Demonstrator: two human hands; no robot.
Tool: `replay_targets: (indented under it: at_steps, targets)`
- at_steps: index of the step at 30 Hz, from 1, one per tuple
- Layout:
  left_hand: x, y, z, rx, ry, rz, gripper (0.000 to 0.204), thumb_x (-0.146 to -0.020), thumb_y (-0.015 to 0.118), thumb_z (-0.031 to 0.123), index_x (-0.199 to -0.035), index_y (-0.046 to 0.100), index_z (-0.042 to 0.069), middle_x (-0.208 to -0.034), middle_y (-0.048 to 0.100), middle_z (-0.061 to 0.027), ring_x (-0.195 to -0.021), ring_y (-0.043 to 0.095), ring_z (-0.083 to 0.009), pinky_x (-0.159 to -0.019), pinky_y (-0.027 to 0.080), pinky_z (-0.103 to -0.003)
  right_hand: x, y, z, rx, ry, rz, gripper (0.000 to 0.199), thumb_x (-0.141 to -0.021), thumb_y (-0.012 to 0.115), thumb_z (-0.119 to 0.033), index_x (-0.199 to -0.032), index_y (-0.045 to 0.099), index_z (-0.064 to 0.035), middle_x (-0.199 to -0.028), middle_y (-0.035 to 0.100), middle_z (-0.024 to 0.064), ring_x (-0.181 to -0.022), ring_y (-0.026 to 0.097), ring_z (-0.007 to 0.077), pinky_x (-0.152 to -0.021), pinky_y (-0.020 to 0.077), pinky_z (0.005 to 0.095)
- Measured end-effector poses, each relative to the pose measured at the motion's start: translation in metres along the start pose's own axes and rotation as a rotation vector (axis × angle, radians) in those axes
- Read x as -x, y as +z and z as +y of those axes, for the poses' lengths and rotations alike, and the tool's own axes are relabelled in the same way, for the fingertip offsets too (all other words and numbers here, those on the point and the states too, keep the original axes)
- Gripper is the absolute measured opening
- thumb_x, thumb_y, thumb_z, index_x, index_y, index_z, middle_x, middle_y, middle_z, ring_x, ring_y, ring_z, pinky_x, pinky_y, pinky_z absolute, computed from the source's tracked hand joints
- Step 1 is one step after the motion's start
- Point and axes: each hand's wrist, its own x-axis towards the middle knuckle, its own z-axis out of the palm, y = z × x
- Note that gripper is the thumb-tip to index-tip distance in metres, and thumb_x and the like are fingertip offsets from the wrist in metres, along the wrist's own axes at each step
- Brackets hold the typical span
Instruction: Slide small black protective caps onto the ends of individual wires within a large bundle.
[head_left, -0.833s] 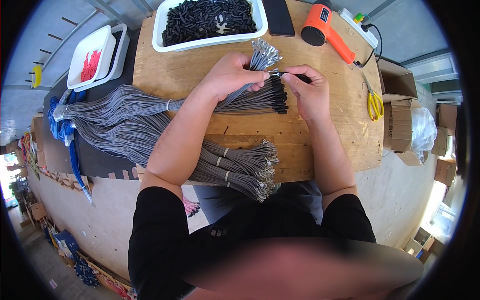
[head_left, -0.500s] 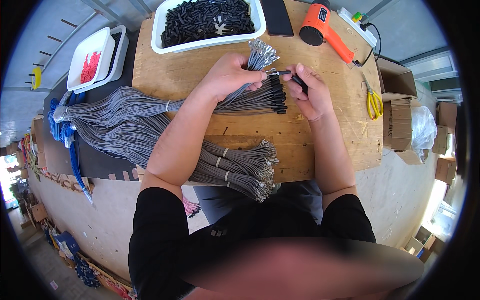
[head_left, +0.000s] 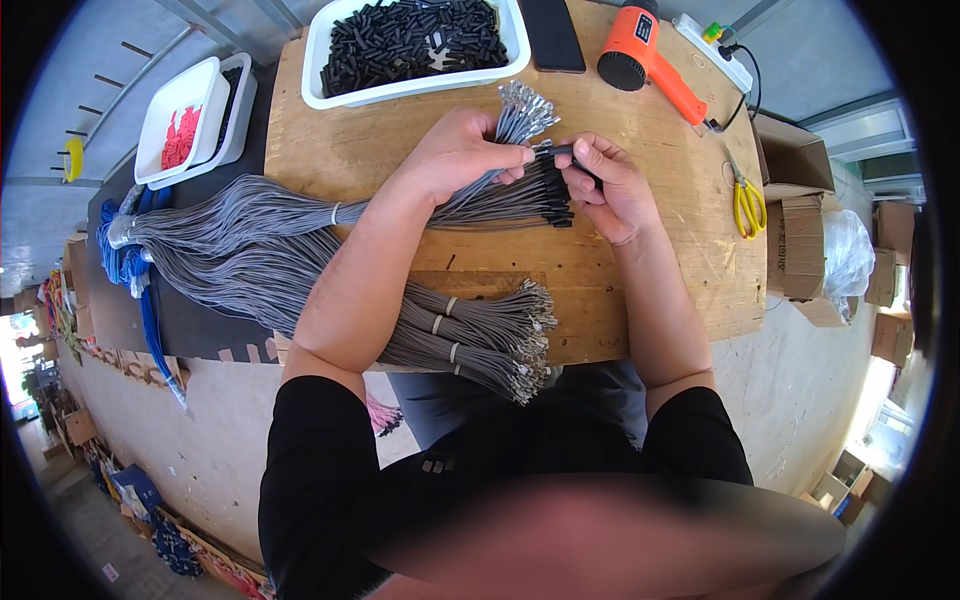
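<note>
My left hand (head_left: 462,152) is closed round a bundle of grey wires, whose bare metal terminals (head_left: 526,112) fan out above the thumb. Facing it, my right hand (head_left: 618,188) pinches a short black sleeve (head_left: 563,150) between thumb and fingers. That sleeve meets a wire end by the left fingertips; how far it covers the terminal is too small to tell. Just below the hands lies a row of wire ends with black sleeves (head_left: 557,200) on them. Nearer to me, tied grey wire bundles (head_left: 470,322) rest with bare terminals pointing right.
A white tray (head_left: 312,85) of black sleeves stands at the back, beside a dark phone (head_left: 553,35). An orange heat gun (head_left: 640,55), a power strip (head_left: 715,50) and yellow-handled scissors (head_left: 748,208) lie to the right. Stacked white trays (head_left: 212,110), one with red pieces, sit at left.
My right hand has moved slightly left, bringing the black sleeve onto or against the wire end at the left fingertips. My left hand has stayed in place.
</note>
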Motion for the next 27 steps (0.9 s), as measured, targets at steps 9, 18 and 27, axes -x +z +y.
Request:
replay_targets:
  at_steps: [9, 18, 27]
  targets:
    - [0.0, 0.0, 0.002, -0.034, -0.012, -0.014, 0.018, -0.085, 0.075, 0.011, -0.092, 0.071, -0.005, -0.079, 0.069, -0.0078, -0.07, 0.066, -0.0137, -0.066, 0.053, -0.027, -0.002, 0.0, 0.005, 0.038, 0.003, 0.018, 0.016, -0.1, 0.064, -0.017, -0.103, 0.065, -0.0012, -0.094, 0.068, 0.0088, -0.061, 0.045, 0.0044, -0.046, 0.0299, 0.016]
    - [-0.008, -0.006, -0.015, -0.101, 0.037, 0.013, 0.025, -0.083, 0.079, 0.021, -0.092, 0.073, -0.002, -0.076, 0.069, -0.0046, -0.07, 0.063, -0.0101, -0.067, 0.047, -0.025, -0.006, -0.02, -0.012, -0.327, -0.062, 0.127, 0.02, -0.1, 0.047, -0.001, -0.117, 0.055, 0.0052, -0.11, 0.062, 0.0175, -0.073, 0.049, 0.013, -0.058, 0.0386, 0.0191]
    - [-0.006, -0.004, -0.009, -0.101, 0.056, 0.043, 0.025, -0.082, 0.082, 0.016, -0.096, 0.073, -0.003, -0.079, 0.07, -0.0049, -0.07, 0.062, -0.0102, -0.066, 0.048, -0.025, -0.005, -0.021, -0.013, -0.251, -0.081, 0.109, 0.023, -0.104, 0.046, -0.004, -0.126, 0.047, 0.0031, -0.115, 0.062, 0.0193, -0.068, 0.047, 0.0096, -0.049, 0.0352, 0.0177]
